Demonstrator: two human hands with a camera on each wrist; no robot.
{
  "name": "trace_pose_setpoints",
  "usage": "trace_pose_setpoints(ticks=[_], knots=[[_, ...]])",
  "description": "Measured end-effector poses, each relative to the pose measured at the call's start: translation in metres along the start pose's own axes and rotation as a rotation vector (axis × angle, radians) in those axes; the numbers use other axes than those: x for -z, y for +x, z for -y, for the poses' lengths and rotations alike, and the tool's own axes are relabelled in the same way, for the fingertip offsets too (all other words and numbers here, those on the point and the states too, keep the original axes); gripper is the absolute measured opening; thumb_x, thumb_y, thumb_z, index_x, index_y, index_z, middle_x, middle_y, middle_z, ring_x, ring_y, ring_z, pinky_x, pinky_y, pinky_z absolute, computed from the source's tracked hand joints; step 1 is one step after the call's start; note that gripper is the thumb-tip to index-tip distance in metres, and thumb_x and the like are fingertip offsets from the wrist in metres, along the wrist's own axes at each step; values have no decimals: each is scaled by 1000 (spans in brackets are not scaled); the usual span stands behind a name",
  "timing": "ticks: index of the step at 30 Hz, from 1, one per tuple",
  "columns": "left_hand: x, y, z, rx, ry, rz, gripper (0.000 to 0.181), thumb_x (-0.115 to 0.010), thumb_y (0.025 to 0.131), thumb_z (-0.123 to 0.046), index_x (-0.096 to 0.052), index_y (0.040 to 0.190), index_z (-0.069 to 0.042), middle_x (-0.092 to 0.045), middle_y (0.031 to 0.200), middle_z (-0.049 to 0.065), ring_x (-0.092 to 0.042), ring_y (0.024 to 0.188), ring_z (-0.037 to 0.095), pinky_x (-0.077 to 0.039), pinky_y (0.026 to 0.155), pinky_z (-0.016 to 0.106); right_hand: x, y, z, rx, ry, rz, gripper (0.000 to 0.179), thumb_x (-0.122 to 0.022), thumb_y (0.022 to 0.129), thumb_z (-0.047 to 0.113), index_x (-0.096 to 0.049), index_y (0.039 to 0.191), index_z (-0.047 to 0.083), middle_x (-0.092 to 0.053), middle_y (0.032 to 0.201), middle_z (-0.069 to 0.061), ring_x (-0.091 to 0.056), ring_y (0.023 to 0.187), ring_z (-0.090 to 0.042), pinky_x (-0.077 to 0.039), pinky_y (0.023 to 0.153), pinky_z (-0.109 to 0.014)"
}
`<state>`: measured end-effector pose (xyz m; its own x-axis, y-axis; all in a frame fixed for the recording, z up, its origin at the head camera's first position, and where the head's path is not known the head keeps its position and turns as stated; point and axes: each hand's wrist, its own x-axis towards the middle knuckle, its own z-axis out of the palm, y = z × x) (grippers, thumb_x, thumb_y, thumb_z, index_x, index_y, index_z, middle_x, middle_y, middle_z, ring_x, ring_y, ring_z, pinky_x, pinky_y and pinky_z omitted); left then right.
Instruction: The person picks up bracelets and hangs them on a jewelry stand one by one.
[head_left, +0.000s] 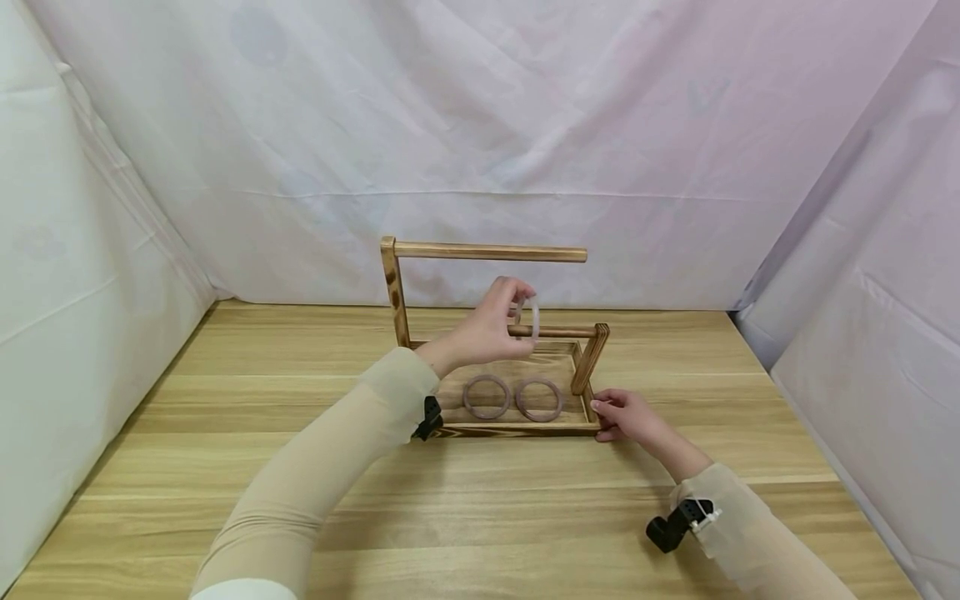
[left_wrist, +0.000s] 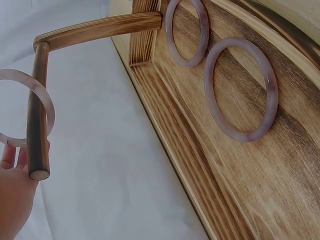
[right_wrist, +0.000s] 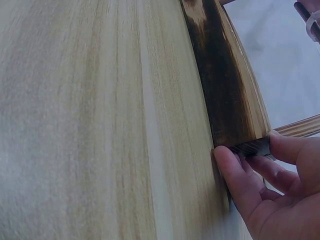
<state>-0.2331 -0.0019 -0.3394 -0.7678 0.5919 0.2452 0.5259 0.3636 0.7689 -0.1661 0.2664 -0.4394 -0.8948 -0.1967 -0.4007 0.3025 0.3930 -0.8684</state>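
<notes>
A pale pink bangle (head_left: 536, 318) hangs from the fingers of my left hand (head_left: 491, 325), pinched between thumb and fingertips. In the left wrist view that bangle (left_wrist: 48, 107) encircles the lower bar (left_wrist: 37, 125) of a wooden stand, close to the bar's free end. Two mauve bangles, a left one (head_left: 467, 398) and a right one (head_left: 559, 402), lie flat side by side in the stand's tray base (head_left: 517, 431). At the tray's front right corner, my right hand (head_left: 626, 414) grips the edge, thumb on top and fingers against the side.
A taller bar (head_left: 491, 251) runs from the left post (head_left: 394, 292) of the stand, above my left hand. The short right post (head_left: 590, 360) carries the lower bar. Beneath is a wood-grain table (head_left: 480, 517), with white cloth (head_left: 480, 125) hanging behind and at the sides.
</notes>
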Motion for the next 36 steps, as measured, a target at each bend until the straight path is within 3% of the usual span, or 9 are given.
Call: trace_pose_setpoints(ticks=[24,29,36], knots=[[-11,10,-14,-31,109,41,59,-69,77,-17,-40,126,-3,-39,121,12,-41,101,22,-42,84,29,-1,-2,2,4,-12,0,45,-43,99,14,-35,131,-17,-48,83,-5,-51,73,-11,-57,67,-28],[-14,13,-16,-55,119,47,58,-69,77,-16,-40,125,-3,-40,122,17,-42,101,21,-43,84,27,-1,-1,1,3,-4,-6,45,-44,99,14,-35,131,-17,-48,82,-4,-51,73,-11,-57,67,-27],[-20,17,-17,-74,152,40,59,-71,75,-16,-41,124,-3,-41,121,14,-43,105,24,-43,88,29,0,0,-1,3,-9,-10,43,-44,99,14,-38,129,-16,-48,83,-4,-51,74,-11,-57,68,-27]])
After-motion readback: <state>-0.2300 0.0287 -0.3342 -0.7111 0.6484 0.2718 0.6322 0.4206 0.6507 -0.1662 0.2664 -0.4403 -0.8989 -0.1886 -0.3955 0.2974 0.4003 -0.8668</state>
